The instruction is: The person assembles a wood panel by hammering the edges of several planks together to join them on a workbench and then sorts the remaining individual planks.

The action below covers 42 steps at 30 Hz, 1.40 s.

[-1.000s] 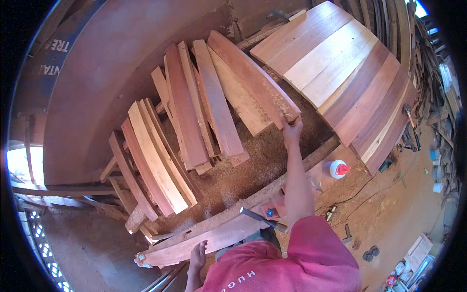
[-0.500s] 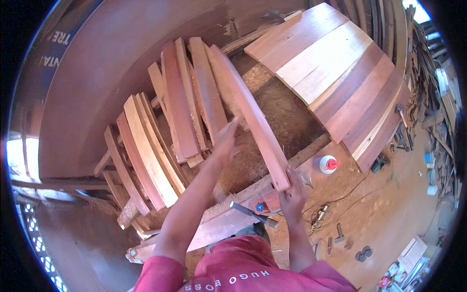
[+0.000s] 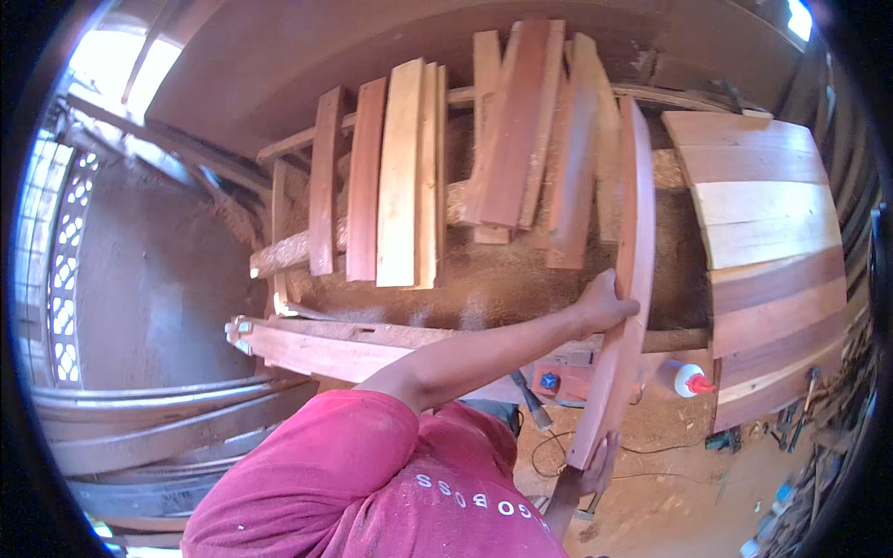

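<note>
A long reddish plank (image 3: pixel 633 214) runs from the far edge of the bench toward me, standing partly on its narrow side. My left hand (image 3: pixel 605 305) is closed round it near the middle, thumb over the top. Under its near end, my right hand (image 3: pixel 595 468) grips it from below; some of those fingers are hidden. Left of the plank, loose boards (image 3: pixel 397 177) lie side by side across the bench frame. To its right is a panel of boards (image 3: pixel 767 223) set edge to edge, in mixed pale and red-brown wood.
A white bottle with a red cap (image 3: pixel 690 379) stands by the panel's near corner. A hammer (image 3: pixel 805 409) lies to the right. A dark-handled tool (image 3: pixel 530 402) rests at the bench's front beam (image 3: pixel 321 353). Below is a sawdust-covered floor (image 3: pixel 670 493) with a cable.
My view has turned leftward. My left hand has gone from open beside the plank to gripping it, and the plank's near end has come closer to me, with the right hand still on it.
</note>
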Each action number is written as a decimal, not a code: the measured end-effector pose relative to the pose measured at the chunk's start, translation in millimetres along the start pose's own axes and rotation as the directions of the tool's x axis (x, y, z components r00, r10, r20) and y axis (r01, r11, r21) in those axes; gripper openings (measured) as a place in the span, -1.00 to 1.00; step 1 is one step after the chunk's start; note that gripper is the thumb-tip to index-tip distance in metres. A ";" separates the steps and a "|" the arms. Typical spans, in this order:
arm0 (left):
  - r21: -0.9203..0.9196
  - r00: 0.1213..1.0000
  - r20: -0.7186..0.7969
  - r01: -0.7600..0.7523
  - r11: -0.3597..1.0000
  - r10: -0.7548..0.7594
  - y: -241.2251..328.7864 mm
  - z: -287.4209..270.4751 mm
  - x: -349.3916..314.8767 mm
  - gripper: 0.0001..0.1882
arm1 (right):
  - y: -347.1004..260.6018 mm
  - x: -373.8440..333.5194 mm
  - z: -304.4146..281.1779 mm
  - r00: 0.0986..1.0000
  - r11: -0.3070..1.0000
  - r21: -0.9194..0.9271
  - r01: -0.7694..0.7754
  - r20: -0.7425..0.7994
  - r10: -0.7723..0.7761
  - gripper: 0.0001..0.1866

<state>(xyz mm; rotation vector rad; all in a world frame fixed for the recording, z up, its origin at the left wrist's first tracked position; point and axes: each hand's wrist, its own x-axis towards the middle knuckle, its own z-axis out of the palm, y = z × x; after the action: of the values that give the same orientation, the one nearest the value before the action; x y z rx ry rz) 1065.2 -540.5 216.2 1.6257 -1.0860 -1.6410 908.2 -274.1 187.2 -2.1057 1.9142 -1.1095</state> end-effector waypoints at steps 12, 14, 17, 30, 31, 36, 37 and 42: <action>-0.536 0.930 -0.244 -0.364 0.761 0.273 -49.7 -178.5 -122.0 -0.47 | -106.2 37.9 5.8 0.881 0.958 0.173 0.227 0.383 -0.278 -0.21; -0.591 0.884 -0.389 -0.454 0.666 0.258 -71.8 -221.1 -139.0 -0.49 | -149.3 46.0 8.6 0.830 0.948 0.270 0.171 0.479 -0.286 -0.21; -0.680 0.877 -0.443 -0.463 0.569 0.184 -104.6 -285.9 -166.9 -0.57 | -215.2 54.8 17.1 0.725 0.903 0.427 0.041 0.609 -0.321 -0.23; -0.935 0.978 -0.188 -0.149 0.321 -0.094 -227.3 -456.4 -189.5 -0.67 | -364.0 -31.5 155.3 0.399 0.566 0.323 -0.759 0.917 0.012 -0.13; -0.950 0.976 -0.175 -0.133 0.281 -0.129 -238.1 -462.9 -186.6 -0.65 | -367.1 -37.1 164.0 0.314 0.572 0.236 -0.786 0.949 0.039 -0.18; -0.969 0.984 -0.140 -0.114 0.217 -0.108 -270.4 -490.7 -174.5 -0.70 | -399.3 -42.9 195.3 0.357 0.696 0.203 -0.689 0.931 0.082 -0.34; -0.946 0.965 -0.227 -0.186 0.266 -0.133 -276.7 -500.9 -165.7 -0.69 | -398.4 -47.4 208.6 0.359 0.679 0.208 -0.704 0.929 0.087 -0.44; -0.753 0.804 -0.592 -0.524 0.397 -0.062 -282.5 -562.2 -109.3 -0.59 | -408.5 -51.2 287.3 0.331 0.310 0.294 -0.904 0.940 0.076 -0.58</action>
<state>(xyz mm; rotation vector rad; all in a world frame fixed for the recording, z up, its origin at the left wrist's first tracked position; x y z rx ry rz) 1668.7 -388.6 72.6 0.9549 -0.0092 -1.0672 1409.3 -255.0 164.0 -0.8241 1.0565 -0.4520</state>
